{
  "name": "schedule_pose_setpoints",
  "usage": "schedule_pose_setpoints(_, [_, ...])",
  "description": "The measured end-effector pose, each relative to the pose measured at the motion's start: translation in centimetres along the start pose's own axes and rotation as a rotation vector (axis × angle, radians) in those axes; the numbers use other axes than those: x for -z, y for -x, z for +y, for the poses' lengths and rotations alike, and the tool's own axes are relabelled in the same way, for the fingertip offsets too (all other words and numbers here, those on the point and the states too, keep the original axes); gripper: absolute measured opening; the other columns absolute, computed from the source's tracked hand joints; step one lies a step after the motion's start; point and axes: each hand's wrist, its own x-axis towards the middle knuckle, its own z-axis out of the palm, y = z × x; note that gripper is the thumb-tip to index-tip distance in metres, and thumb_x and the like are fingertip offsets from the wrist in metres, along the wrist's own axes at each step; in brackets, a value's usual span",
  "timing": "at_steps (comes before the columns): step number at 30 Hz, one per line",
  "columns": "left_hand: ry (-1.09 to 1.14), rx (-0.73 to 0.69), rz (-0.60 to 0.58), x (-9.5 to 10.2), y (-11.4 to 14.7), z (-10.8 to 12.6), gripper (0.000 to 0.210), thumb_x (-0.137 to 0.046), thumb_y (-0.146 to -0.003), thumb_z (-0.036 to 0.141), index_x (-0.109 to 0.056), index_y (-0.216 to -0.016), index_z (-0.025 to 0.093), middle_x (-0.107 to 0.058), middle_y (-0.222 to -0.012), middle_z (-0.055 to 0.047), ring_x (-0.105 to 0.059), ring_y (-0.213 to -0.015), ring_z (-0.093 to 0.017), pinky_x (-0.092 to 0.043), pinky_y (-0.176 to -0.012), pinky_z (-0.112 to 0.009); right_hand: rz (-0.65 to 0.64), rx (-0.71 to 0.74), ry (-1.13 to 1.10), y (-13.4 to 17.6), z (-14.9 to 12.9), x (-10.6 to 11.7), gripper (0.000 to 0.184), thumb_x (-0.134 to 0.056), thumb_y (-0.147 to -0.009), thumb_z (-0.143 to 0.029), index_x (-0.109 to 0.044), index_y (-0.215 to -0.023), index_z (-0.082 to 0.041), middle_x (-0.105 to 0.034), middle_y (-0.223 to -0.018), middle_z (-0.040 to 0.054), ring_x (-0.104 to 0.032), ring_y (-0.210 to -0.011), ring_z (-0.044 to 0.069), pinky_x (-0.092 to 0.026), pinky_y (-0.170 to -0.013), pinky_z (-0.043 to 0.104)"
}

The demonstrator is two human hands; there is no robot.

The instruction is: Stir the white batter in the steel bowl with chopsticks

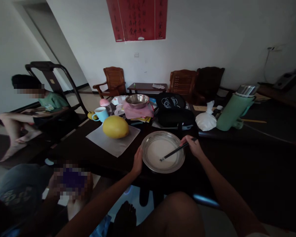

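Note:
A wide stainless steel bowl (pixel 163 170) stands on the dark table in front of me with a whitish liquid (pixel 158 149) in it. My left hand (pixel 138 161) grips the bowl's left side at the rim. Dark chopsticks (pixel 175 151) slant down to the left, their pale-metal tips in the liquid. My right hand (pixel 191 146) is closed around their upper part, above the bowl's right rim. How the right fingers sit on the chopsticks is partly hidden.
Left of the bowl, a yellow melon-like fruit (pixel 115 126) rests on a white sheet (pixel 96 137) near a light-blue mug (pixel 101 114). Behind are another metal bowl (pixel 137 101) and a black bag (pixel 171 101). A knotted bag of white powder (pixel 206 121) and green flask (pixel 233 110) stand right. Two people sit left.

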Motion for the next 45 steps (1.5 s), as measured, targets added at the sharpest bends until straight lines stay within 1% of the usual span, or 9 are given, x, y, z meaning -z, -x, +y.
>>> schedule_pose_setpoints(4, [-0.033, -0.006, -0.013, 0.1, -0.1, -0.3, 0.059, -0.057, -0.084, 0.058, -0.064, -0.124, 0.015, -0.060, -0.138, -0.012, -0.049, -0.134, -0.029, -0.029, -0.117, -0.043, -0.050, 0.011, 0.061, -0.1, -0.3, -0.3, 0.044, -0.058, -0.082, -0.064, -0.072, -0.077, -0.023, -0.076, -0.072, 0.0046, -0.071, -0.072, 0.022, -0.055, -0.076, 0.036])
schedule_pose_setpoints(9, [-0.057, -0.026, -0.024, 0.3, -0.4, -0.6, 0.058, -0.055, -0.085, 0.057, -0.064, -0.125, 0.015, -0.060, -0.138, -0.011, -0.049, -0.133, -0.029, -0.030, -0.117, -0.044, 0.066, 0.016, 0.025, -0.2, -0.3, 0.1, 0.049, -0.055, -0.081, -0.068, -0.069, -0.071, -0.023, -0.071, -0.058, 0.0029, -0.066, -0.056, 0.021, -0.053, -0.066, 0.035])
schedule_pose_setpoints(14, [-0.050, -0.035, -0.022, 0.2, -0.4, -0.7, 0.061, -0.055, -0.084, 0.058, -0.064, -0.125, 0.013, -0.060, -0.137, -0.012, -0.049, -0.133, -0.028, -0.031, -0.117, -0.042, -0.090, 0.014, 0.072, 0.1, -0.4, -0.3, 0.047, -0.056, -0.082, -0.066, -0.073, -0.077, -0.022, -0.076, -0.071, 0.0043, -0.071, -0.071, 0.022, -0.054, -0.076, 0.035])
schedule_pose_setpoints(20, [-0.067, -0.027, -0.029, 0.3, -0.3, -0.7, 0.059, -0.052, -0.087, 0.056, -0.062, -0.126, 0.014, -0.058, -0.140, -0.012, -0.049, -0.134, -0.027, -0.030, -0.117, -0.040, 0.106, 0.012, 0.009, -0.3, -0.3, 0.7, 0.046, -0.057, -0.083, -0.065, -0.069, -0.071, -0.022, -0.071, -0.058, 0.0024, -0.067, -0.058, 0.019, -0.053, -0.065, 0.032])
schedule_pose_setpoints(27, [-0.131, -0.051, -0.013, 0.1, -0.2, -0.1, 0.053, -0.051, -0.088, 0.053, -0.066, -0.120, 0.015, -0.061, -0.136, -0.011, -0.051, -0.131, -0.027, -0.032, -0.116, -0.041, -0.066, 0.018, 0.069, -0.1, -0.5, 0.0, 0.045, -0.059, -0.082, -0.064, -0.074, -0.079, -0.021, -0.076, -0.074, 0.0046, -0.071, -0.076, 0.021, -0.054, -0.079, 0.033])
schedule_pose_setpoints(31, [-0.110, -0.045, -0.010, 0.0, -0.2, -0.1, 0.052, -0.051, -0.088, 0.052, -0.065, -0.122, 0.016, -0.062, -0.135, -0.011, -0.052, -0.130, -0.028, -0.032, -0.116, -0.043, 0.085, 0.000, -0.001, -0.3, -0.2, 0.5, 0.046, -0.057, -0.083, -0.064, -0.070, -0.072, -0.021, -0.072, -0.060, 0.0029, -0.067, -0.059, 0.020, -0.054, -0.065, 0.032])
schedule_pose_setpoints(37, [-0.096, -0.025, 0.001, 0.1, -0.2, -0.2, 0.053, -0.055, -0.085, 0.053, -0.066, -0.121, 0.016, -0.063, -0.134, -0.011, -0.052, -0.130, -0.028, -0.034, -0.115, -0.042, -0.057, 0.005, 0.047, -0.1, 0.1, 0.1, 0.043, -0.059, -0.083, -0.062, -0.074, -0.078, -0.022, -0.075, -0.071, 0.0038, -0.071, -0.072, 0.020, -0.055, -0.076, 0.032])
schedule_pose_setpoints(42, [-0.078, -0.018, -0.005, 0.0, -0.1, -0.1, 0.056, -0.055, -0.085, 0.054, -0.065, -0.122, 0.014, -0.065, -0.131, -0.011, -0.054, -0.128, -0.029, -0.035, -0.114, -0.044, 0.099, -0.027, -0.028, -0.3, 0.4, 0.7, 0.045, -0.058, -0.082, -0.064, -0.070, -0.070, -0.022, -0.072, -0.060, 0.0026, -0.067, -0.058, 0.019, -0.052, -0.063, 0.031])
schedule_pose_setpoints(45, [-0.079, -0.015, -0.009, -0.1, -0.1, 0.0, 0.055, -0.056, -0.084, 0.055, -0.066, -0.121, 0.015, -0.065, -0.131, -0.011, -0.054, -0.128, -0.029, -0.035, -0.114, -0.043, 0.028, -0.044, -0.024, -0.2, 0.4, 0.5, 0.046, -0.059, -0.081, -0.064, -0.070, -0.067, -0.022, -0.071, -0.058, 0.0027, -0.066, -0.057, 0.019, -0.053, -0.065, 0.031])
